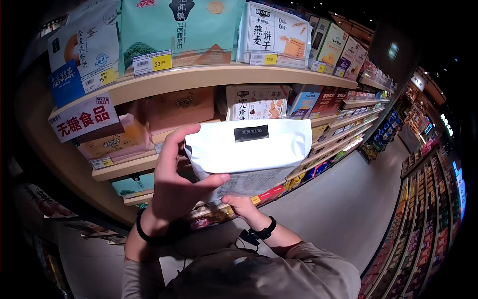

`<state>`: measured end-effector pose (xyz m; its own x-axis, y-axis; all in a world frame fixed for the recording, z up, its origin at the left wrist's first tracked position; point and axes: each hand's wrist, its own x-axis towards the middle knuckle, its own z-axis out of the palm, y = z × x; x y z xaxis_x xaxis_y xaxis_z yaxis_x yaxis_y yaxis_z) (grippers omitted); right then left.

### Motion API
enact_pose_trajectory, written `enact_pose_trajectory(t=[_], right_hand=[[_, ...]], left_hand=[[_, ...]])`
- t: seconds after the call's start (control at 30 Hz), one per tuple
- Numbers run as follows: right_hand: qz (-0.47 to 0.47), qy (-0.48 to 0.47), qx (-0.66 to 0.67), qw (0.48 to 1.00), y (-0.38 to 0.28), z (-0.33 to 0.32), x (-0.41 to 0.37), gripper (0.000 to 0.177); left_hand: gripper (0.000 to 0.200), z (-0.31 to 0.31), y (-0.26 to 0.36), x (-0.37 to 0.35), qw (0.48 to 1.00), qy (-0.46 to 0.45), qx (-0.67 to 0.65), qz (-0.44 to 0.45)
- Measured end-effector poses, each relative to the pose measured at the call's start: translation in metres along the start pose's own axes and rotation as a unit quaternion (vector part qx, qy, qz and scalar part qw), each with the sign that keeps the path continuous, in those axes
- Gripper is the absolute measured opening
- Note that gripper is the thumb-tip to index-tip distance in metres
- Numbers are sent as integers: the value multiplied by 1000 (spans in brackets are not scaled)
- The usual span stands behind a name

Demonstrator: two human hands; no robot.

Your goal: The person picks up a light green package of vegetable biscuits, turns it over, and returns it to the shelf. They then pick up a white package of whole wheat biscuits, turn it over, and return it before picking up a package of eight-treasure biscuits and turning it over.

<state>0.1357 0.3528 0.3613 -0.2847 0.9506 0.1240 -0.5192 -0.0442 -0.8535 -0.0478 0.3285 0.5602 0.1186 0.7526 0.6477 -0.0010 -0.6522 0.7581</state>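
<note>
A white package (249,149) is held up in front of the shelves, its end with a black date label (251,132) facing the camera. My left hand (181,174) grips the package at its left side, with the thumb across the lower face and the fingers at the upper left corner. Below it, my right hand (241,206) holds the lower part of the package; most of its fingers are hidden behind. Small print covers the package's shaded lower face.
Curved shelves (279,74) carry a green bag (194,30), a white cracker bag (274,35) and several boxes. A red-lettered sign (83,117) hangs at the left. An aisle floor (343,199) runs right, beside another stocked shelf (423,229).
</note>
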Motion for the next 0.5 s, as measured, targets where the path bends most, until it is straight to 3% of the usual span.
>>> enact_pose_trajectory(t=[0.1,0.23,0.3,0.5], right_hand=[[1,-24,-2,1000,7,10,2,54],[-37,-49,20,998,15,17,1,51],[-19,-69,35,997,20,15,-1,63],[1,-89,6,996,28,23,-1,59]], left_hand=[[72,-10,10,13,994,5,108,-5],[73,-17,15,14,997,15,71,-41],[70,-14,23,12,996,36,-53,-67],[66,-19,26,4,998,43,49,-25]])
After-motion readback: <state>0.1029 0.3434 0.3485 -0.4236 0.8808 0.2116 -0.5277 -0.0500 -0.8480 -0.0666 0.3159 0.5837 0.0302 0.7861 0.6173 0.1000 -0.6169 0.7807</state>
